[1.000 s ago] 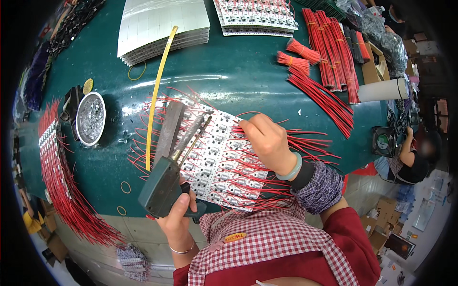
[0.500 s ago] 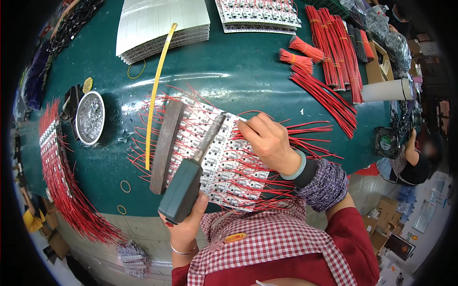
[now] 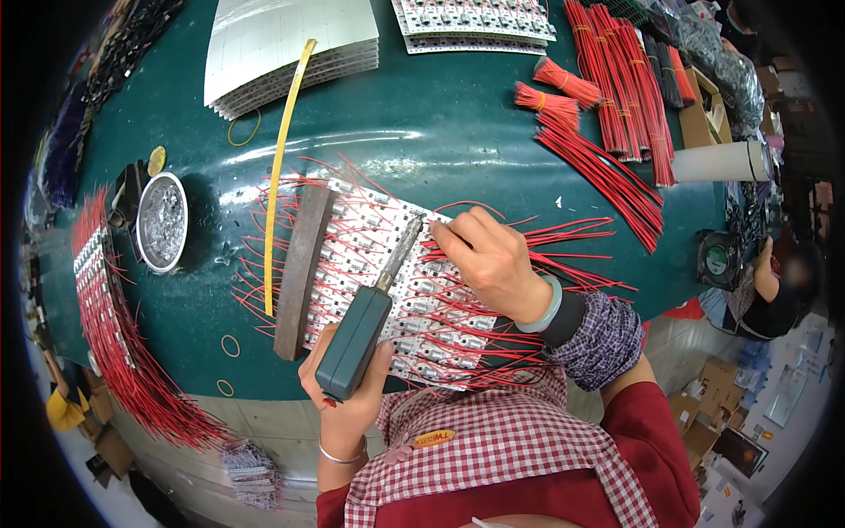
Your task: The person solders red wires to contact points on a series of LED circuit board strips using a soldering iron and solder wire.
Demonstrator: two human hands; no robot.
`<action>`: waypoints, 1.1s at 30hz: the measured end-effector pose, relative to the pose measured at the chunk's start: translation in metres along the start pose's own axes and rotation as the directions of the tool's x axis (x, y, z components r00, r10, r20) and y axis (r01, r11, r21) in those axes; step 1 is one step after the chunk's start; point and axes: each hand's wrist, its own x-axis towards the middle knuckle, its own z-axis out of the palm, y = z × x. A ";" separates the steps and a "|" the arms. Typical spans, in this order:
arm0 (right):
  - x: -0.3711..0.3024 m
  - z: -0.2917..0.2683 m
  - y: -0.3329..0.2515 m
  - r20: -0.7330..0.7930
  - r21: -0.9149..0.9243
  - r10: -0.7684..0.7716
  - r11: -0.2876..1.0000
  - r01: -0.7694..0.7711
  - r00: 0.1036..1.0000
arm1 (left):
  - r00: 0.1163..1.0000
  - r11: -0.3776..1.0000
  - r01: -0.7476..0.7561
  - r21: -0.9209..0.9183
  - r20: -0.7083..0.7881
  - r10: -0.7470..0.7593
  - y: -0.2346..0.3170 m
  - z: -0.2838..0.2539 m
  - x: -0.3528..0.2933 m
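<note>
Soldering gun (image 3: 355, 341) rightward over tabletop (image 3: 475, 110)

From afar, I have a long brown bar (image 3: 304, 273) on the flat white circuit panel (image 3: 412, 286), right of the round silver metal bowl (image 3: 184, 220).

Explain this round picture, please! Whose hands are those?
A wide fisheye camera on a person's head looks down, so straight edges bend. Those are that person's own: no robot. The left hand holds a dark green tool, its metal rod over a white circuit panel. The right hand is at the panel's far edge, near thin red wires; I can't tell whether it pinches one. A brown bar lies along the panel's left side; the green table also holds a bowl of silvery stuff and red wire bundles.
</note>
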 end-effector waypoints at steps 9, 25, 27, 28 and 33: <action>-0.001 0.005 0.004 -0.037 -0.035 -0.041 0.999 0.039 0.998 | 0.999 0.999 -0.009 0.049 0.033 0.008 0.003 0.001 0.005; 0.001 0.003 0.003 -0.031 -0.045 -0.036 0.998 0.034 0.999 | 0.991 0.991 0.128 -0.038 -0.018 -0.129 0.004 -0.005 0.001; 0.001 0.004 0.002 -0.029 -0.044 -0.033 0.999 0.032 0.999 | 0.988 0.989 0.145 -0.038 -0.043 -0.147 0.000 -0.009 -0.005; 0.001 0.004 0.003 -0.028 -0.045 -0.031 0.999 0.030 0.999 | 0.984 0.986 0.161 -0.040 -0.068 -0.163 0.001 -0.010 -0.005; 0.000 0.005 0.002 -0.032 -0.054 -0.027 0.998 0.025 0.999 | 0.998 0.999 0.045 0.019 -0.041 -0.044 0.006 -0.009 -0.003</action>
